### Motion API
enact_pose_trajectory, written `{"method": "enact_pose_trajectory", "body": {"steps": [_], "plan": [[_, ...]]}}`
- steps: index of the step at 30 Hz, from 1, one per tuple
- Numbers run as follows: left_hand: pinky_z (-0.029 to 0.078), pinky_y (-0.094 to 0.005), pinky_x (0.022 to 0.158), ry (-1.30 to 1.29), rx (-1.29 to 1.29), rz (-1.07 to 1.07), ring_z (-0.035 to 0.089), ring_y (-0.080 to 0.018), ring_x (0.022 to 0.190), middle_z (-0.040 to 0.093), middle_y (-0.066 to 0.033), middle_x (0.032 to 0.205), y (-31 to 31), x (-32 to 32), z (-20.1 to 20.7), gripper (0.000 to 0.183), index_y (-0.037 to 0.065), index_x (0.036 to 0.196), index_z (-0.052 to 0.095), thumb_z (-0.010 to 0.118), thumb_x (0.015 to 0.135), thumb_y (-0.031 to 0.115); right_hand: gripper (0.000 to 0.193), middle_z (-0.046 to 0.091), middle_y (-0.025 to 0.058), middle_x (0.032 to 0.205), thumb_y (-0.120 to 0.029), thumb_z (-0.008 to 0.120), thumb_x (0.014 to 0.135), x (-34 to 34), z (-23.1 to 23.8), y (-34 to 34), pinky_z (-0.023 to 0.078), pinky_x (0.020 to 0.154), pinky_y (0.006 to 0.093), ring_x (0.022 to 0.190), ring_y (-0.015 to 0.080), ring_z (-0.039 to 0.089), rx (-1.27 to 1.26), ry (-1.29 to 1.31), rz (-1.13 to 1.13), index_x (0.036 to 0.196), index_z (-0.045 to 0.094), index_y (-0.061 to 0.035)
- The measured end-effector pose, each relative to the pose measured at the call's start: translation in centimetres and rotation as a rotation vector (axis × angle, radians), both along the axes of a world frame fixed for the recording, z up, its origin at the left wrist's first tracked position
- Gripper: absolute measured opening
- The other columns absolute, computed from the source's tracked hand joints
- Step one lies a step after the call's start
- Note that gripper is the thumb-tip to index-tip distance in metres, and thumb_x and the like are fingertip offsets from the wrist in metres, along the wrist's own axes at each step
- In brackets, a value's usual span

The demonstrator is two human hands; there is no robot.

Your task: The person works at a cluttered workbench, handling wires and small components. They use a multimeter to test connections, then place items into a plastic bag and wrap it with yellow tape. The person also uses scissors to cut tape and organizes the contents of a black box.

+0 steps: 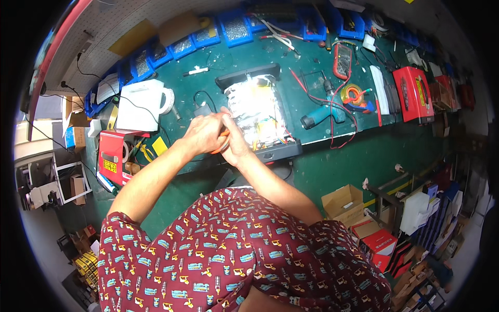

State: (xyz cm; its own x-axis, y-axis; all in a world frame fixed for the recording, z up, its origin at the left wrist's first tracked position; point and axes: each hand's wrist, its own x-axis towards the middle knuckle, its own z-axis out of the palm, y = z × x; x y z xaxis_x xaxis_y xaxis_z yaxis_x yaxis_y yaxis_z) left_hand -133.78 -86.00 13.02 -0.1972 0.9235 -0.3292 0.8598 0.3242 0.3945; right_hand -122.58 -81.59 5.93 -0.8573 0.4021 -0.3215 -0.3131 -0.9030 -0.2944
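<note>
Head view: both hands meet near the middle of the frame, pressed together beside the foil unit. The right hand (236, 141) is closed on an orange tool (219, 150), whose handle shows below the knuckles; its working end is hidden, so its kind cannot be told. The left hand (203, 134) is curled against the right, its fingertips out of sight, and I cannot tell what it grips.

Just right of the hands lies the foil unit (249, 106), silver-wrapped between dark end panels, at the centre of the bench (210, 58). Coloured wires (284, 139) show along its lower edge. A grey box (203, 109) with a black cord sits just behind the left hand.

For the step, which looks like close tool work, steady both wrists, keep the tool's end away from the foil, and check that no wire is caught before squeezing. Turning the hands so that the working end can be seen would help.

Further out, the drill (317, 117), tape (353, 93) and meter (342, 61) lie to the right, yellow pliers (146, 152) to the left, and blue bins (235, 30) across the top.
</note>
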Motion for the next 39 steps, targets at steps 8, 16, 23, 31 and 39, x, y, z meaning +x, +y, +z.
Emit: {"method": "enact_pose_trajectory", "body": {"steps": [8, 16, 23, 31, 39], "plan": [[0.05, -0.0462, 0.081, -0.261, 0.168, 0.678, 0.066, -0.0393, 0.092, 0.067, -0.0231, 0.094, -6.8, -7.0, -4.1, 0.034, -0.001, 0.102, 0.059, 0.06, 0.081, 0.025, 0.03, 0.072, 0.0144, 0.101, -0.011, 0.073, 0.083, 6.5, 0.3, 5.3, 0.056, 0.074, 0.0304, 0.083, 0.0154, 0.069, 1.09, -0.633, 0.198, 0.11, 0.066, 0.0015], [0.051, -0.0467, 0.079, 0.077, -0.041, 0.795, 0.068, -0.0378, 0.093, 0.069, -0.0214, 0.093, -10.2, -13.7, -9.1, 0.035, 0.005, 0.096, 0.068, 0.068, 0.081, 0.037, 0.047, 0.056, 0.0233, 0.116, -0.024, 0.074, 0.076, 4.0, 0.6, 9.9, 0.05, 0.09, 0.049, 0.112, 0.0396, 0.056, 2.038, -1.005, 0.558, 0.115, 0.061, 0.0003], [0.054, -0.0372, 0.077, -0.222, 0.252, 0.792, 0.071, -0.0249, 0.09, 0.072, -0.0185, 0.099, -8.1, -18.7, -12.4, 0.04, -0.006, 0.108, 0.065, 0.074, 0.078, 0.02, 0.026, 0.06, 0.0154, 0.095, -0.004, 0.069, 0.077, 4.4, 2.3, 9.1, 0.042, 0.085, 0.0457, 0.096, 0.0357, 0.055, 2.241, -0.577, 0.439, 0.1, 0.057, -0.0049], [0.054, -0.0318, 0.072, -0.313, 0.411, 1.111, 0.068, -0.0198, 0.078, 0.072, -0.0146, 0.088, -14.4, -7.1, -15.1, 0.037, -0.006, 0.11, 0.064, 0.074, 0.08, 0.014, 0.013, 0.062, 0.002, 0.079, -0.003, 0.072, 0.082, 7.6, 2.3, 10.5, 0.046, 0.061, 0.0254, 0.066, 0.0074, 0.054, 1.445, -0.768, 0.245, 0.091, 0.064, 0.0018], [0.043, -0.0518, 0.099, 0.308, 0.148, 1.69, 0.05, -0.0367, 0.12, 0.05, -0.0163, 0.13, -19.5, -2.1, -17.4, 0.08, 0.011, 0.136, 0.046, 0.084, 0.069, 0.029, 0.03, 0.067, 0.0129, 0.105, 0.001, 0.06, 0.087, 7.3, 0.8, 9.7, 0.054, 0.077, 0.0293, 0.09, 0.0144, 0.064, 1.454, -0.632, 0.386, 0.117, 0.061, 0.0042]]}}
